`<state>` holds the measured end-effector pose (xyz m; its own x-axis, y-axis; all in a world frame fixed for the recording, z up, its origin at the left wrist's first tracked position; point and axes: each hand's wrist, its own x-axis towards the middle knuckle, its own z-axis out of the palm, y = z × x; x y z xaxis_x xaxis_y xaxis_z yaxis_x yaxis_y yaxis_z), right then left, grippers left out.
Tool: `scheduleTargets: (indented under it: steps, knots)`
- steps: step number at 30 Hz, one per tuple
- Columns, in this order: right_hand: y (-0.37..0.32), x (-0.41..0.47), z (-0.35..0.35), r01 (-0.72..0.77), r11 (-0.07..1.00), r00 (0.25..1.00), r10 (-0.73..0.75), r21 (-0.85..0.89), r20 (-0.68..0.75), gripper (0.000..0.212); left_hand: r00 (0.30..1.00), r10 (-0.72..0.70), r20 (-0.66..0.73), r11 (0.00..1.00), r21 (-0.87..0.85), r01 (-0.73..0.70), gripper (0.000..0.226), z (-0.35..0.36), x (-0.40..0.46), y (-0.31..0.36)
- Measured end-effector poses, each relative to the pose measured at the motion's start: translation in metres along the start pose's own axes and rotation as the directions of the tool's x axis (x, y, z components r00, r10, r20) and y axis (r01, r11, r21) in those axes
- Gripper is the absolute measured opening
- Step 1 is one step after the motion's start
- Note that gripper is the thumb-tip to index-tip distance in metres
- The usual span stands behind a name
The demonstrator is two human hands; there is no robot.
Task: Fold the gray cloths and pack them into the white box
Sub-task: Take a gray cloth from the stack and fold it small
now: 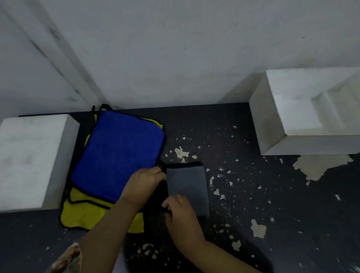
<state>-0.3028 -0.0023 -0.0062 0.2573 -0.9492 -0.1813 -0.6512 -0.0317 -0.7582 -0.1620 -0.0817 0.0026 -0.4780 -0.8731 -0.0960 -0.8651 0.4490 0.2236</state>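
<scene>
The gray cloth [187, 188] lies folded near the middle of the dark table [262, 205]. The left hand [143, 183] pinches its far-left corner with curled fingers; the right hand [181, 214] grips its near-left edge. The white box [311, 112] sits at the far-right corner

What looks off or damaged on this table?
The table's dark coating is chipped: pale flakes everywhere, biggest patch under the open white box. The blue cloth lies skewed on the yellow ones. The gray cloth looks neat.
</scene>
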Motion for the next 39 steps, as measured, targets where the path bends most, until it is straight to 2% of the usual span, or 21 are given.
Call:
scheduleTargets:
  steps: [3, 8, 12, 15, 18, 21, 24, 26, 29, 32, 35, 39]
  knots:
    - [0.002, 0.005, 0.012, 0.011, 0.997, 1.0, -0.011, -0.072, 0.003, 0.023, 0.999, -0.039, 0.024, 0.998, -0.052, 0.04, 0.031, 0.01, 0.001, -0.006]
    - [0.009, 0.01, 0.024, -0.017, 0.997, 0.999, 0.02, -0.074, 0.034, 0.023, 0.997, -0.073, 0.037, 0.99, -0.121, 0.077, 0.029, 0.027, 0.005, -0.017]
    - [0.018, 0.003, 0.026, 0.057, 0.995, 0.994, -0.05, -0.077, 0.092, 0.032, 0.994, -0.111, 0.022, 0.967, -0.227, 0.114, 0.021, 0.029, 0.006, -0.02]
    - [0.021, 0.0, 0.021, 0.033, 0.999, 0.994, -0.033, -0.003, 0.103, 0.036, 0.982, -0.185, 0.046, 0.932, -0.309, 0.19, 0.015, 0.025, 0.01, -0.018]
    - [0.021, 0.011, 0.007, -0.082, 0.986, 0.994, 0.07, 0.145, 0.083, 0.031, 0.965, -0.239, 0.109, 0.911, -0.319, 0.262, 0.015, 0.02, 0.023, -0.019]
    - [0.023, 0.035, -0.015, -0.164, 0.963, 0.984, 0.176, 0.215, -0.039, 0.023, 0.957, -0.268, 0.108, 0.898, -0.33, 0.289, 0.021, 0.019, 0.035, -0.021]
    - [0.029, 0.06, -0.034, -0.157, 0.988, 0.951, 0.153, 0.006, -0.27, 0.021, 0.96, -0.252, 0.121, 0.902, -0.33, 0.278, 0.03, 0.021, 0.045, -0.022]
    - [0.037, 0.075, -0.044, -0.199, 0.968, 0.933, 0.139, -0.156, -0.332, 0.028, 0.962, -0.228, 0.152, 0.909, -0.321, 0.266, 0.032, 0.023, 0.05, -0.023]
    - [0.048, 0.091, -0.052, -0.268, 0.907, 0.955, 0.206, -0.324, -0.213, 0.042, 0.966, -0.202, 0.164, 0.922, -0.301, 0.244, 0.031, 0.026, 0.055, -0.024]
    - [0.048, 0.1, -0.053, -0.26, 0.86, 0.965, 0.251, -0.439, -0.08, 0.047, 0.968, -0.195, 0.157, 0.937, -0.26, 0.231, 0.029, 0.027, 0.057, -0.022]
    - [0.043, 0.105, -0.051, -0.258, 0.828, 0.963, 0.259, -0.498, -0.069, 0.041, 0.977, -0.158, 0.144, 0.971, -0.158, 0.18, 0.026, 0.026, 0.057, -0.018]
    - [0.036, 0.112, -0.06, -0.297, 0.826, 0.947, 0.319, -0.479, -0.035, 0.034, 0.988, -0.119, 0.103, 0.989, -0.074, 0.127, 0.026, 0.025, 0.054, -0.014]
